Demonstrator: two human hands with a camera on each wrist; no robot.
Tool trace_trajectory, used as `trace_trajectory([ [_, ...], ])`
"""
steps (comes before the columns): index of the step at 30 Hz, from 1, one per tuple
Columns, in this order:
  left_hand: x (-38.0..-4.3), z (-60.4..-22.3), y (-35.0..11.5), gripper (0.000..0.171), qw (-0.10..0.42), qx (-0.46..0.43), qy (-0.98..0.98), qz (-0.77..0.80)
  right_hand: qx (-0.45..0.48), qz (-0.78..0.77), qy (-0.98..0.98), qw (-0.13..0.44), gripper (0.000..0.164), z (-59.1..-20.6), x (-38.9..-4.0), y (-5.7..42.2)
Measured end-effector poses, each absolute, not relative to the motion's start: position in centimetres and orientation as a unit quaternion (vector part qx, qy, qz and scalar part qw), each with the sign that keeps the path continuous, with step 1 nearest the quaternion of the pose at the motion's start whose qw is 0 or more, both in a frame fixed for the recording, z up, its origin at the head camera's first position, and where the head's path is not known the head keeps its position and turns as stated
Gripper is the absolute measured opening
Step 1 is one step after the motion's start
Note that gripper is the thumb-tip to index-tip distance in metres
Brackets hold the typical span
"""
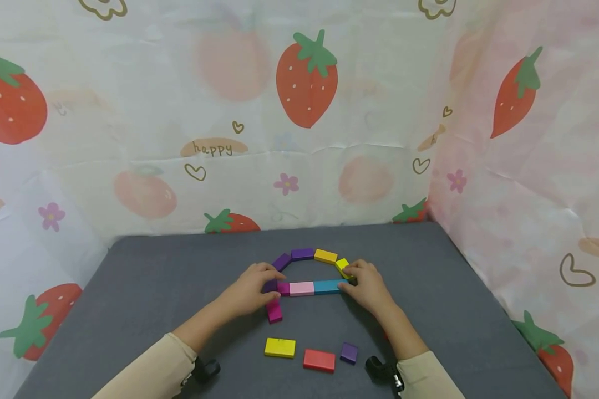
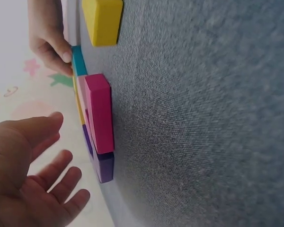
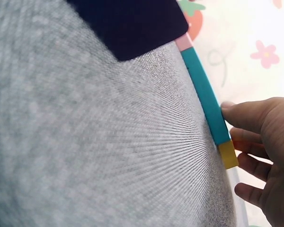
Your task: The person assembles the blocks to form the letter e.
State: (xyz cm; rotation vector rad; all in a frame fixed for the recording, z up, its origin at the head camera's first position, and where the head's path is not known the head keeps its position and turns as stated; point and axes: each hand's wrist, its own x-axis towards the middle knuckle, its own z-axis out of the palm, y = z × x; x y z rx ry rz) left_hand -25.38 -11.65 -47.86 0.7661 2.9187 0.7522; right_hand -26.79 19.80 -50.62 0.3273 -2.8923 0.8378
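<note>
Left hand (image 1: pixel 249 289) spreads at nine o'clock beside the multicoloured rectangular-block arch (image 1: pixel 302 254); whether right hand (image 1: pixel 371 287), at three, pinches is unclear; alignment seems underway, next wanting steadiness.

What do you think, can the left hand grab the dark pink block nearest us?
Probably yes: the left hand looks empty and is right beside the dark pink block, with nothing seen blocking its way.
</note>
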Motion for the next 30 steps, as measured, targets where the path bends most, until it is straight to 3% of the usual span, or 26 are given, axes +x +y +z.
trace_trajectory([
  [14,-26.9,-49.0,-11.3,0.037,0.060,0.287,0.931,0.217,0.108,0.276,-0.953,0.058,0.043,-50.9,-27.1,19.9],
  [30,-26.8,-49.3,-11.5,0.033,0.057,0.319,0.924,0.200,0.109,0.275,-0.954,0.056,0.043,-51.1,-27.2,20.0],
])
